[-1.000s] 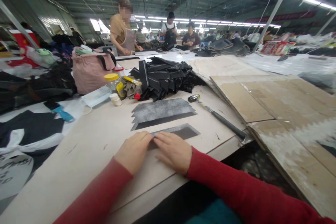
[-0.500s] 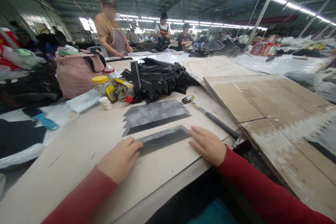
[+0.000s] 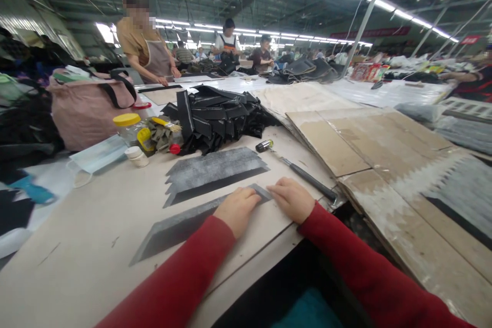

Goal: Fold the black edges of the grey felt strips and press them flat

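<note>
A long dark strip [image 3: 172, 230] with slanted ends and a greyish upper border lies on the board in front of me. Over its right part rests my left hand [image 3: 238, 210], fingers curved and close together, their tips on the strip. At the strip's right end is my right hand [image 3: 292, 199], thumb and forefinger drawn together at the corner. Just beyond lies a stack of similar strips [image 3: 217, 169], whitish on top, with stepped left ends. A hammer [image 3: 311, 179] with a dark handle lies right of the stack.
Black folded pieces [image 3: 219, 118] are heaped behind the stack. On the left are a yellow-lidded jar [image 3: 128, 128], a small white bottle [image 3: 136, 157], a face mask [image 3: 100, 154] and a pink bag [image 3: 88, 107]. Cardboard sheets [image 3: 346, 138] lie right. A co-worker [image 3: 144, 41] stands across the table.
My left hand has moved right along the strip, from its left end to near my right hand. The strip's left end now shows. My right fingers have drawn together. The view has turned slightly right.
</note>
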A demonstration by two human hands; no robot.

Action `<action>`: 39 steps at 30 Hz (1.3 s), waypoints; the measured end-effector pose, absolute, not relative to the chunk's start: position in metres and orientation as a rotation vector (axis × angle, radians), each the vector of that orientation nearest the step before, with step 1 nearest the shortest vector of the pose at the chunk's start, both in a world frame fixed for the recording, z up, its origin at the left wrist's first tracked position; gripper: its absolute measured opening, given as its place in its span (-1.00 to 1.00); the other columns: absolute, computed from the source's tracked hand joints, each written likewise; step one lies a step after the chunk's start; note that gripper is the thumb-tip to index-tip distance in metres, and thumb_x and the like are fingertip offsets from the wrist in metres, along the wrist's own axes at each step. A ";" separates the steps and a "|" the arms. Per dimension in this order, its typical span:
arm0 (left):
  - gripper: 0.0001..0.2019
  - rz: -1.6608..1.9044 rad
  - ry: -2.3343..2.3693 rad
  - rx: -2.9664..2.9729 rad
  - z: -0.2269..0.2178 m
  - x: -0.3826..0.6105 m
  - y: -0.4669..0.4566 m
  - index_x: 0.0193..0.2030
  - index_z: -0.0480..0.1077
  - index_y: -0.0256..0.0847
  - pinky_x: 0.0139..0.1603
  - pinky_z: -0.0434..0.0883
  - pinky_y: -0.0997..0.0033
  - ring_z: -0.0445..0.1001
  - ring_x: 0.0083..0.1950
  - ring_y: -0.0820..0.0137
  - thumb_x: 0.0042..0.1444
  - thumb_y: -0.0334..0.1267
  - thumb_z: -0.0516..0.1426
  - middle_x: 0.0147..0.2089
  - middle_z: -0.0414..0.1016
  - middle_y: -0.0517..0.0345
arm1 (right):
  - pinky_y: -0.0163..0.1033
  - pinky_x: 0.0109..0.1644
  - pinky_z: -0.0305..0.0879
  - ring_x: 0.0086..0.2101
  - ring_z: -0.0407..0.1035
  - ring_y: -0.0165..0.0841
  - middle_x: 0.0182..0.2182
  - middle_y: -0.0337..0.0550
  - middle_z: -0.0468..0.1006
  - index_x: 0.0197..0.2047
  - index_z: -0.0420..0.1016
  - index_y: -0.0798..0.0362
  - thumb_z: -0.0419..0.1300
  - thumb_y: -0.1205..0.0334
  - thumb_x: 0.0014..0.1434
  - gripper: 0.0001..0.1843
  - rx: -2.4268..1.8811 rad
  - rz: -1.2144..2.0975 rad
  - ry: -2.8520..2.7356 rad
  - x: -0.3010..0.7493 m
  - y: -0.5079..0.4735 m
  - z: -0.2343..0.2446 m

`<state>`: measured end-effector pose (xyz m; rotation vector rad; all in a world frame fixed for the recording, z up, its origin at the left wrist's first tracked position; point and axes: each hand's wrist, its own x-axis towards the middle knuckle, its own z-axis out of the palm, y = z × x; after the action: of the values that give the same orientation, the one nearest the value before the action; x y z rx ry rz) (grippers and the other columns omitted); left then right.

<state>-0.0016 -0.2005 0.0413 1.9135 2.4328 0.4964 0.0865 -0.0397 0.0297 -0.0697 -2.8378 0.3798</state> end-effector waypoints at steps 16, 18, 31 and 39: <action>-0.81 0.525 2.548 1.821 0.041 -0.002 -0.204 -0.18 0.32 -0.26 -0.07 0.29 0.30 0.29 -0.13 0.32 0.09 -0.30 -0.02 -0.17 0.35 0.05 | -0.22 -0.15 0.21 -0.26 0.25 -0.35 -0.30 -0.08 0.39 -0.25 0.44 0.07 -0.04 0.30 0.14 -0.76 0.072 0.585 -2.655 0.114 -0.047 0.026; -0.81 0.506 2.562 1.833 0.041 -0.001 -0.204 -0.18 0.32 -0.25 -0.08 0.29 0.31 0.29 -0.14 0.33 0.10 -0.31 -0.03 -0.17 0.35 0.07 | -0.22 -0.15 0.21 -0.26 0.25 -0.35 -0.30 -0.07 0.38 -0.24 0.43 0.08 -0.06 0.30 0.15 -0.75 0.015 0.554 -2.637 0.115 -0.046 0.025; -0.73 0.463 2.603 1.837 0.035 -0.003 -0.200 -0.07 0.29 -0.22 -0.10 0.29 0.35 0.26 -0.17 0.37 0.12 -0.41 -0.10 -0.19 0.32 0.09 | -0.31 -0.29 0.15 -0.38 0.25 -0.41 -0.44 -0.16 0.39 -0.29 0.47 0.07 0.01 0.23 0.10 -0.77 -0.243 0.738 -2.778 0.090 -0.042 0.032; -0.75 0.442 2.641 1.767 0.038 -0.004 -0.201 -0.07 0.28 -0.18 -0.11 0.28 0.31 0.24 -0.13 0.33 0.10 -0.34 -0.05 -0.16 0.29 0.10 | -0.34 -0.37 0.12 -0.45 0.24 -0.44 -0.46 -0.21 0.42 -0.31 0.45 0.10 0.11 0.30 -0.03 -0.82 -0.339 0.805 -2.807 0.076 -0.046 0.031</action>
<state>-0.0039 -0.2013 0.0379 1.7669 2.6415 0.4418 0.0761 -0.0464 0.0314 -0.3387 -2.8073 0.8051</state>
